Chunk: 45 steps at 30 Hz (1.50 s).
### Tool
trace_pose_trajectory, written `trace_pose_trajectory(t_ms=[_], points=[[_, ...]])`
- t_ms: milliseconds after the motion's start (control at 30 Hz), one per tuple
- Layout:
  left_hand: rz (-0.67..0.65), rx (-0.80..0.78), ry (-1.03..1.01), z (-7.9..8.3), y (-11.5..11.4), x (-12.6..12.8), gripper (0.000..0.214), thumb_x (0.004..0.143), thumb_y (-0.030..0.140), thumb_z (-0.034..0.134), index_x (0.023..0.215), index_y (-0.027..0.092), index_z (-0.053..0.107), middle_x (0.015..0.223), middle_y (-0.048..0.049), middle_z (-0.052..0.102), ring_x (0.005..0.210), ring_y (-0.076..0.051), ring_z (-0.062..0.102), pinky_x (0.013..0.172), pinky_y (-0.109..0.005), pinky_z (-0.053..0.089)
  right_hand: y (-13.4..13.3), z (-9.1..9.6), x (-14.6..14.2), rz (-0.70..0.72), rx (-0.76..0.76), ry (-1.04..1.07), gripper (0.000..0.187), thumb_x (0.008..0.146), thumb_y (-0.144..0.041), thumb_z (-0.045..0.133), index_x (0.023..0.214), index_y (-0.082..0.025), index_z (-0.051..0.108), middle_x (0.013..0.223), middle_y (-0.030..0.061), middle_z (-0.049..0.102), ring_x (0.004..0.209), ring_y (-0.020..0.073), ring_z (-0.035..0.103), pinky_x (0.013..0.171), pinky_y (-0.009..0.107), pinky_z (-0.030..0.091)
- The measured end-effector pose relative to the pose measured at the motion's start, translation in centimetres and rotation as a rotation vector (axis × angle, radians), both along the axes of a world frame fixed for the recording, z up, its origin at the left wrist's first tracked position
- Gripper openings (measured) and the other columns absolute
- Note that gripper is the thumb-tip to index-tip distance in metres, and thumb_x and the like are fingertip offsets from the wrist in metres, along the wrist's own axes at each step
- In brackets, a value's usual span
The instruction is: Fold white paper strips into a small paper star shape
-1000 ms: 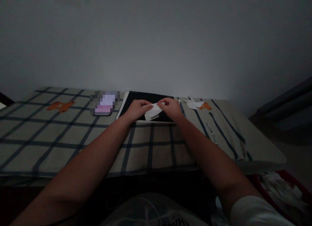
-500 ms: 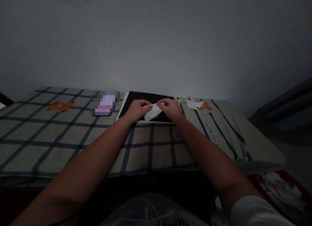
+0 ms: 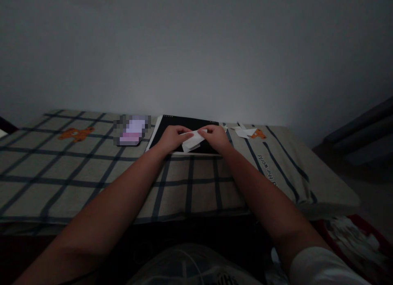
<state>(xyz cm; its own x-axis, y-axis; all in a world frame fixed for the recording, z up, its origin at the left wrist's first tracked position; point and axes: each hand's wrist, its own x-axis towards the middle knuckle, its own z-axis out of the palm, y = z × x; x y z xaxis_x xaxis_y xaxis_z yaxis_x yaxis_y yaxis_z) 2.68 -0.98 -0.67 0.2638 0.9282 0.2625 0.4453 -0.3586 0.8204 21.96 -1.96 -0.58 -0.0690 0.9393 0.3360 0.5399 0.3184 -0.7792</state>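
A piece of folded white paper point(image 3: 193, 141) was over the near half of the black pad point(image 3: 187, 121), about midway along the pad's width. Both hands were on the paper, so neither had any gap to cross. The left hand point(image 3: 172, 136) came in over the pad's left part and the right hand point(image 3: 217, 136) over its right part, each clamped on the paper's far edge between thumb and fingers. The two thumbs pointed toward each other over the pad's middle, a small gap apart.

What mattered most was the slant of the paper between those two grips. Its long axis ran askew to the pad's near edge: the left end sat closer to that edge, and the right end rose toward the pad's far side. The free part spread from the thumbs toward the near edge, its lowest corner on the left hand's side, with a small flap showing beneath. In such dim light, the number of layers and whether the paper touched the pad or was held just above it could not fairly be told.

Right of the pad, well apart from the paper, lay another folded white piece point(image 3: 245, 132). Left of the pad was a partly blurred, phone-like slab point(image 3: 134, 131). A checked cloth point(image 3: 202, 180) spread beneath the pad and out on both sides of it.
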Motion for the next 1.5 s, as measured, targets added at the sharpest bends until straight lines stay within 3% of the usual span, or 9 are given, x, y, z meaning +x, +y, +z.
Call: trace_pose_trajectory(t_ms=[467, 767, 1000, 1500], points=[[-0.026, -0.032, -0.064, -0.4, 0.4, 0.0, 0.029, 0.073, 0.042, 0.070, 0.083, 0.015, 0.073, 0.081, -0.0068, 0.073, 0.073, -0.018, 0.065, 0.065, -0.027, 0.050, -0.4, 0.1, -0.1, 0.016, 0.043, -0.008, 0.020, 0.080, -0.026, 0.062, 0.088, -0.015, 0.076, 0.082, 0.0063, 0.074, 0.074, 0.0165, 0.065, 0.068, 0.028, 0.047], [-0.047, 0.101, 0.070, 0.0, -0.1, 0.0, 0.032, 0.079, 0.044, 0.063, 0.085, 0.015, 0.074, 0.083, -0.0064, 0.074, 0.074, -0.018, 0.065, 0.067, -0.027, 0.048, -0.2, -0.3, -0.1, 0.058, 0.091, -0.025, 0.018, 0.080, -0.027, 0.061, 0.087, -0.015, 0.074, 0.080, 0.0049, 0.072, 0.070, 0.0151, 0.061, 0.066, 0.027, 0.045], [-0.025, 0.154, 0.098, 0.2, -0.4, 0.2, 0.030, 0.080, 0.042, 0.061, 0.083, 0.015, 0.075, 0.079, -0.0063, 0.073, 0.071, -0.018, 0.064, 0.064, -0.027, 0.047, 0.0, -0.6, -0.3, 0.101, 0.036, 0.003, 0.021, 0.078, -0.032, 0.064, 0.090, -0.016, 0.071, 0.088, 0.0057, 0.071, 0.078, 0.0156, 0.063, 0.071, 0.027, 0.048], [-0.041, 0.145, 0.006, -0.1, -0.3, 0.4, 0.029, 0.078, 0.040, 0.064, 0.081, 0.014, 0.075, 0.078, -0.0068, 0.073, 0.069, -0.018, 0.065, 0.062, -0.027, 0.048, -0.4, -0.6, -1.2, 0.074, 0.069, -0.004, 0.023, 0.070, -0.017, 0.058, 0.091, -0.014, 0.069, 0.087, 0.0050, 0.070, 0.077, 0.0165, 0.061, 0.072, 0.028, 0.047]])
